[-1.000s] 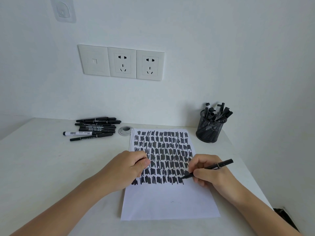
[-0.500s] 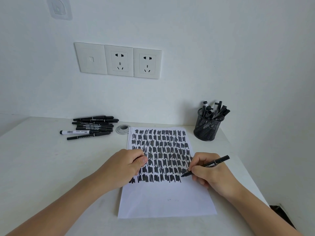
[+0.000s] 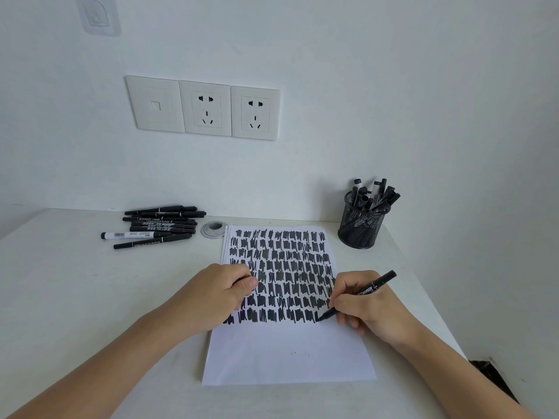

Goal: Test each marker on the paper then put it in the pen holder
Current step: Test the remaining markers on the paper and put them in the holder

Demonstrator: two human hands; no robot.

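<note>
Marker (image 3: 366, 293) and paper (image 3: 287, 352) are touching. The tip sits at the right end of the bottom row of black scribbles, and the right hand (image 3: 369, 309) pinches the barrel in a writing grip, with the back end pointing up and to the right.

Over the last second the tip has hardly travelled. It has kept working that one spot at the end of the row, so I take this marker's test patch to be about finished.

The left hand (image 3: 217, 294) has stayed on the left part of the sheet, fingers curled and knuckles down, pinning it. I cannot tell whether it hides a cap.

The pen holder (image 3: 361, 225), already bristling with markers, stands at the back right, well apart from the hand. The pile of markers (image 3: 163, 225) at the back left lies as it did. To my eye, lifting off and carrying the marker to the holder comes next, and plenty remain.
</note>
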